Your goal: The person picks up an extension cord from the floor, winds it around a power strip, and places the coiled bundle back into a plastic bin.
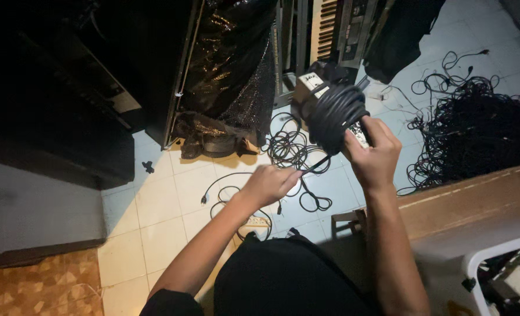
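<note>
Your left hand (270, 183) pinches the cable's loose tail (315, 167) w/ fingers closed, right hand (374, 153) grips the coil (335, 114) held over the tiled floor (160, 210), so slack grip could let loops spill & tangle w/ the cable pile (476, 131).

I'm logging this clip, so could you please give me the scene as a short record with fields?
Left hand: pinches the loose end of the black cable
Right hand: grip closed around the cable coil
Floor: pale tiles with loose cables and a power strip
Right side: large tangled cable pile
Background: keyboard instrument, shiny black cover
</note>
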